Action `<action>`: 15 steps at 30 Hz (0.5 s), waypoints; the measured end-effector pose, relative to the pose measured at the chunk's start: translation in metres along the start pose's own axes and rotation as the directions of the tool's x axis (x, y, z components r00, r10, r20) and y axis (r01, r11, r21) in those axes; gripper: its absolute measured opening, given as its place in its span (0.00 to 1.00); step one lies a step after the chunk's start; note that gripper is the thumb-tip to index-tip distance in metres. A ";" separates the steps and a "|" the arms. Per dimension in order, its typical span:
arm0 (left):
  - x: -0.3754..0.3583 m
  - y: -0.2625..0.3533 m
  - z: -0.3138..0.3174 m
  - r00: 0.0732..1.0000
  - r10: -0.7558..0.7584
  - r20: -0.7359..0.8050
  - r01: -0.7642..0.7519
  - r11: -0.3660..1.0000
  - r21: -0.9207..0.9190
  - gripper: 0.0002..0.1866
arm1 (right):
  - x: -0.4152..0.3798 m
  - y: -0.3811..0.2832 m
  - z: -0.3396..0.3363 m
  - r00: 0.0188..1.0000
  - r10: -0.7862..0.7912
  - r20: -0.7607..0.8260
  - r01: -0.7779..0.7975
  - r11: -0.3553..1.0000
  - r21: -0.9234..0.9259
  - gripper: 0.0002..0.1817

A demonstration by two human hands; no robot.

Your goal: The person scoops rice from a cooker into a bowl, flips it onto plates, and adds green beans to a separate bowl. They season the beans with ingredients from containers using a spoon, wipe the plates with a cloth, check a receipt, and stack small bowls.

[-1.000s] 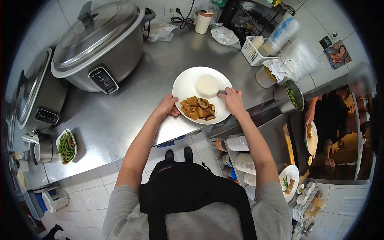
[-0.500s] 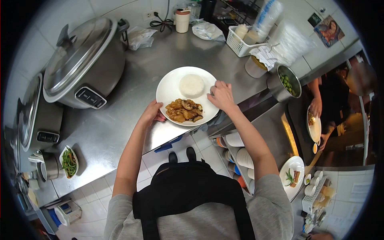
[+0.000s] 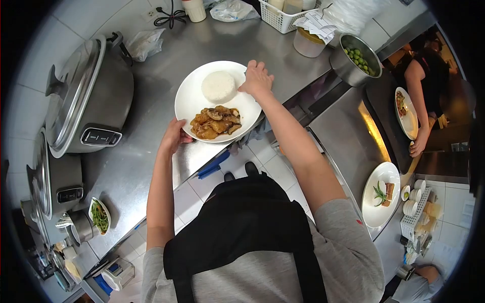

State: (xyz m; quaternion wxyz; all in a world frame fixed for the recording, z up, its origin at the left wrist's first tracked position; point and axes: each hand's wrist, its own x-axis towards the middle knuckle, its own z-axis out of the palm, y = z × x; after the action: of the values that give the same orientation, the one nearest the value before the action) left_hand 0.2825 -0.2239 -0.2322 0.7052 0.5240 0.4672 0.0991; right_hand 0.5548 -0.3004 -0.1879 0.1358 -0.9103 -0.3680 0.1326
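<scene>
Left hand (image 3: 174,136), right hand (image 3: 257,80), white plate (image 3: 189,99) between

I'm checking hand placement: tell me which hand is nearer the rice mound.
Right. The right hand is at the upper-right rim of the plate, just beside the rice mound; the left hand is farther, at the lower-left rim.

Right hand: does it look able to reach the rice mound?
Likely yes: the right hand is at the rim of the plate, close beside the rice mound, with nothing visible between.
</scene>
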 end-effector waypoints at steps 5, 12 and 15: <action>-0.006 0.005 0.003 1.000 0.006 -0.014 -0.006 1.000 0.008 0.17 | 0.001 -0.002 0.001 0.999 0.026 0.018 -0.026 1.000 0.012 0.44; -0.007 0.006 0.004 1.000 0.012 -0.008 -0.012 1.000 0.003 0.17 | 0.002 -0.004 0.002 0.998 0.056 0.027 -0.056 0.998 -0.007 0.45; -0.006 0.005 0.002 1.000 0.004 0.003 -0.004 1.000 -0.011 0.17 | 0.003 -0.007 0.002 0.997 0.076 0.020 -0.075 0.997 -0.014 0.46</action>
State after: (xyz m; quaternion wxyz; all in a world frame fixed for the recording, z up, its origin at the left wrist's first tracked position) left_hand 0.2832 -0.2268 -0.2244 0.7085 0.5212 0.4645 0.1025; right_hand 0.5518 -0.2935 -0.1881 0.1210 -0.9230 -0.3356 0.1446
